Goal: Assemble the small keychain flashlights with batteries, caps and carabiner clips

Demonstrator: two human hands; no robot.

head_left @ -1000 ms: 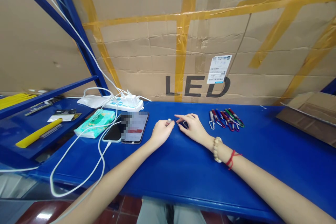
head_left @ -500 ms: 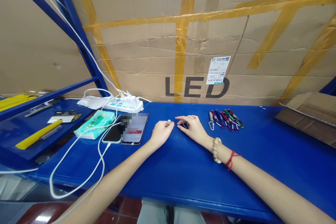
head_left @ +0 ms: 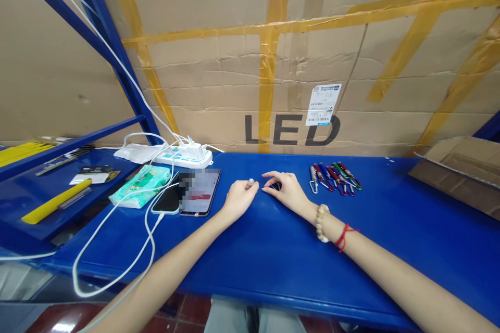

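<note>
My left hand (head_left: pixel 239 201) is closed around a small piece with a rounded silver end (head_left: pixel 250 182), which shows between thumb and forefinger; the rest is hidden. Just to its right, my right hand (head_left: pixel 288 191) is curled, with thumb and forefinger a little apart. A small dark thing with a pale curved edge (head_left: pixel 277 186) shows inside its fingers, too covered to name. A small gap separates the two hands. To the right of my right hand lie several small keychain flashlights (head_left: pixel 335 178) in silver, red, blue and green, with carabiner clips toward me.
On the left are two phones (head_left: pixel 201 192), a green tissue pack (head_left: pixel 140 186), a white power strip (head_left: pixel 183 156) and looping white cables (head_left: pixel 151 239). A cardboard box (head_left: pixel 461 171) stands at right on the blue table (head_left: pixel 265 255). A big taped carton (head_left: pixel 219 78) walls the back.
My right thumb and forefinger have drawn slightly closer together. My left hand keeps its grip, and the view has shifted a little.
</note>
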